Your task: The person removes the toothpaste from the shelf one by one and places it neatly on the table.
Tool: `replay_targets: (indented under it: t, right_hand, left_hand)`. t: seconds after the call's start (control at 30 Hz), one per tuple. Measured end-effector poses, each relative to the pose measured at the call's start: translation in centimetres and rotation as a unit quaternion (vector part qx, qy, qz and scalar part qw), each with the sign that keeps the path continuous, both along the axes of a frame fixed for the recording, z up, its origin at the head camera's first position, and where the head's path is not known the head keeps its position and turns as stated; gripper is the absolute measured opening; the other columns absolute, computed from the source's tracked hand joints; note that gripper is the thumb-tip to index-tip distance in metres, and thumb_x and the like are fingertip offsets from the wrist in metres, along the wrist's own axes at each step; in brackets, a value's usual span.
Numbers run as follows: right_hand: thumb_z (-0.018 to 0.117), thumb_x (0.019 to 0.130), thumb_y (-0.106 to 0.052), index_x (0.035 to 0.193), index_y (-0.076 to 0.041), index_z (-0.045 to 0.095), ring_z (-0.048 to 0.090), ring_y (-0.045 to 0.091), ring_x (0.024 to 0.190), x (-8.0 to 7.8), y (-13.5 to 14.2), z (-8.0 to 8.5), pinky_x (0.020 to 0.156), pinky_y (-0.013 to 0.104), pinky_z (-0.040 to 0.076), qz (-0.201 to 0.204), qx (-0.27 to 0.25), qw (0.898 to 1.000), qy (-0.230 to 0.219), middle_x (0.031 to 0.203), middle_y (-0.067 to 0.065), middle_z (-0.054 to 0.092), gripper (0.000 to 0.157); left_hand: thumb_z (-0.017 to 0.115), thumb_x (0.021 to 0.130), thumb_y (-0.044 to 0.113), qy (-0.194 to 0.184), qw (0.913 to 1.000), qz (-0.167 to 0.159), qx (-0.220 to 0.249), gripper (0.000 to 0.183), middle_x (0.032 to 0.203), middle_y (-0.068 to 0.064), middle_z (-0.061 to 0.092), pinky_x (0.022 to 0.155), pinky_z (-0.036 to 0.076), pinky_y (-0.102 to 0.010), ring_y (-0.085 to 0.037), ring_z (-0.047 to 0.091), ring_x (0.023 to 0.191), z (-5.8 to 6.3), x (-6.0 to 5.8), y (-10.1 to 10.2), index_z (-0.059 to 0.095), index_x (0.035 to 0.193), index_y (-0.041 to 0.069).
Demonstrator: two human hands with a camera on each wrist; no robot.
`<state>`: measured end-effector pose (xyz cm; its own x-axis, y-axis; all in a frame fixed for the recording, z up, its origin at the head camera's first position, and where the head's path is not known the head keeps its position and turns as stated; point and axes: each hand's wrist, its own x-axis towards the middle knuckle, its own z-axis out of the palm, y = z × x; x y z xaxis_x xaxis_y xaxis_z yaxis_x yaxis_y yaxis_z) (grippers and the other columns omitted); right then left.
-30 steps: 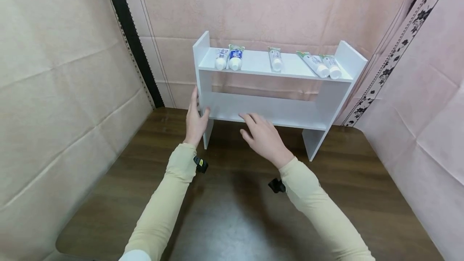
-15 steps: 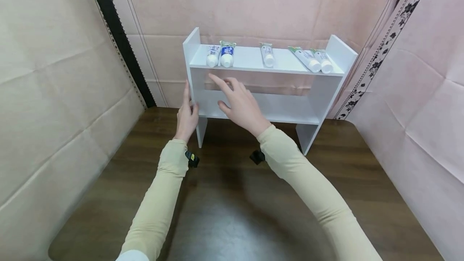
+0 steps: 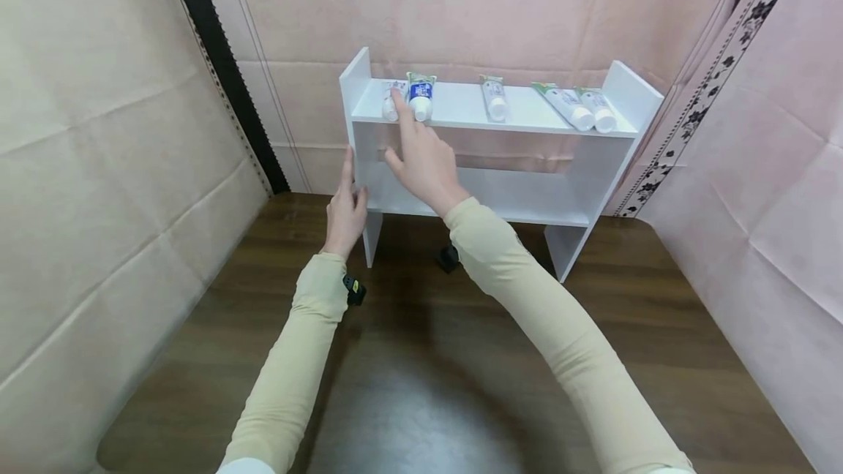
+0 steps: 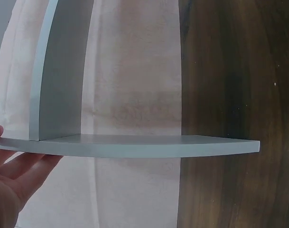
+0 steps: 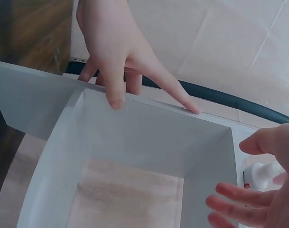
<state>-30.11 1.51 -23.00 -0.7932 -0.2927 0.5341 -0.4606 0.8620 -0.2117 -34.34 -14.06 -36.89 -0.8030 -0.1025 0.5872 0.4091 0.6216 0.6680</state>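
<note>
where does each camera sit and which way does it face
Head: on the head, facing forward and down at the white shelf and tubes; the left hand, right hand and both sleeves show.
Left wrist: worn there, facing the shelf's left side panel and the tabletop; part of the left hand shows at the left edge.
Right wrist: worn there, facing that same panel; left hand at top, right hand at the right edge.
Head and right wrist share both hands and the shelf.
</note>
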Motion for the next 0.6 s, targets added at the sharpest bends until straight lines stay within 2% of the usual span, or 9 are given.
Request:
replay_targets:
  t: [0.13, 0.33, 0.47, 0.6]
  right_hand:
    - [0.050, 0.086, -0.030, 0.145, -0.024, 0.003, 0.045, 0.015, 0.061, -0.1, -0.2, -0.1, 0.047, 0.028, 0.037, -0.002, -0.016, 1.000, -0.006, 0.068, 0.000, 0.049, 0.076]
    - [0.050, 0.086, -0.027, 0.143, -0.027, 0.012, 0.046, 0.016, 0.064, 0.2, 0.1, -0.4, 0.047, 0.028, 0.038, 0.011, -0.035, 0.999, -0.007, 0.073, 0.001, 0.050, 0.069]
    - [0.051, 0.086, -0.037, 0.138, -0.028, 0.022, 0.047, 0.016, 0.066, 0.3, -0.4, -0.1, 0.049, 0.028, 0.037, 0.015, -0.063, 0.998, -0.016, 0.078, 0.000, 0.050, 0.060]
    - [0.048, 0.085, -0.049, 0.125, -0.024, 0.032, 0.049, 0.016, 0.061, 0.2, -1.1, 0.2, 0.049, 0.029, 0.036, -0.005, -0.093, 0.995, -0.023, 0.074, -0.001, 0.050, 0.050]
  left_hand:
    - [0.041, 0.093, 0.017, 0.002, 1.0000, -0.003, -0.002, 0.070, 0.142, -0.008, 0.036, 0.050, 0.040, -0.031, -0.019, 0.046, 0.051, -0.1, -0.1, 0.0, -0.001, 0.139, 0.047]
    - [0.042, 0.093, 0.015, 0.005, 0.9999, 0.001, -0.013, 0.071, 0.145, -0.005, 0.032, 0.050, 0.041, -0.030, -0.018, 0.046, 0.050, -0.1, -0.1, 0.2, -0.001, 0.140, 0.045]
    - [0.042, 0.093, 0.014, 0.011, 0.9998, 0.008, -0.016, 0.071, 0.143, -0.007, 0.035, 0.051, 0.041, -0.030, -0.018, 0.046, 0.050, 0.0, 0.1, 0.1, -0.001, 0.140, 0.045]
    - [0.042, 0.093, 0.014, 0.006, 0.9999, 0.006, -0.012, 0.072, 0.143, -0.008, 0.035, 0.050, 0.041, -0.029, -0.018, 0.045, 0.048, 0.0, 0.0, 0.1, -0.002, 0.140, 0.046]
